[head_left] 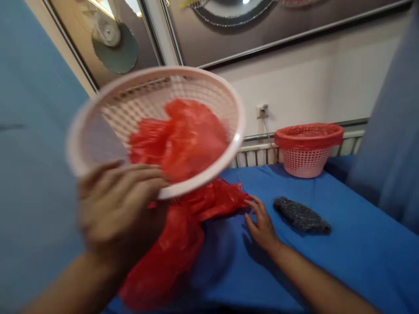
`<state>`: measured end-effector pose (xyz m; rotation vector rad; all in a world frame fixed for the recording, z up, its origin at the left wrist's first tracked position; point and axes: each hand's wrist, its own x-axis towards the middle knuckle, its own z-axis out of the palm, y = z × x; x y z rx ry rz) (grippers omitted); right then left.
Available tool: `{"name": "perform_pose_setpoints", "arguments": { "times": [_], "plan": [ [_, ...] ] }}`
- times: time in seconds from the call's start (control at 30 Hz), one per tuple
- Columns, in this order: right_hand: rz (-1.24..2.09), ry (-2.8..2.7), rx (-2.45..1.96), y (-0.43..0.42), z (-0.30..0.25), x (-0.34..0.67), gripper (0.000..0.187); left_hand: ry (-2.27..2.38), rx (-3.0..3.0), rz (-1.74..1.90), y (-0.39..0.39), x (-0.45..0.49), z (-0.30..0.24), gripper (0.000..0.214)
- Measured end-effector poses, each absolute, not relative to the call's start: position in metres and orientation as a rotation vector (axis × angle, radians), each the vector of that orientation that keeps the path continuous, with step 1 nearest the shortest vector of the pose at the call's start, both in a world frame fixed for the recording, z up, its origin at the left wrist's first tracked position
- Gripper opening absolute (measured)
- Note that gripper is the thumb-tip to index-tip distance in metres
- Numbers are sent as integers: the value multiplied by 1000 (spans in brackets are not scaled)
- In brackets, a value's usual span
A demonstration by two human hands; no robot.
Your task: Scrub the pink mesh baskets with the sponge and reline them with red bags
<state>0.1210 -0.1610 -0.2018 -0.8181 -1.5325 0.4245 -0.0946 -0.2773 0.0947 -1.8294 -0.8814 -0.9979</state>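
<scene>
My left hand point(121, 209) is closed around the near rim of a pale pink plastic basket point(209, 181), which is tilted and held up above the bed. Crumpled red plastic point(193, 135) lies inside it. Under the basket, a red plastic bag point(170, 257) spreads over the blue sheet; whether it is one piece with the red plastic inside, I cannot tell. My right hand point(262, 224) is low over the sheet with its fingers apart, the fingertips at the right end of the red plastic. A bundled black plastic bag point(301, 216) lies right of that hand.
At the back right, a second pink basket point(306, 161) stands upright with red plastic point(307, 135) over its rim. A bed rail point(257, 152) runs along the wall behind the blue sheet point(356, 257). Blue curtains point(36, 144) hang at both sides. A wall socket point(262, 111) has a cable.
</scene>
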Motion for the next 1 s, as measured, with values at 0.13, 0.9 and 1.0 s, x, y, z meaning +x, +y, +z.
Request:
{"name": "perform_pose_setpoints", "arguments": {
  "times": [0.13,0.9,1.0],
  "plan": [
    [428,-1221,-965,-135,-213,181,50,-698,-2001,-1093,-228,-2,30,10],
    [40,-1132,-1004,-167,-213,231,69,-991,-2712,-948,-126,44,-193,25],
    [133,-1109,-1161,-168,-220,215,90,-1074,-2733,-829,-127,46,-195,22]
  ]
}}
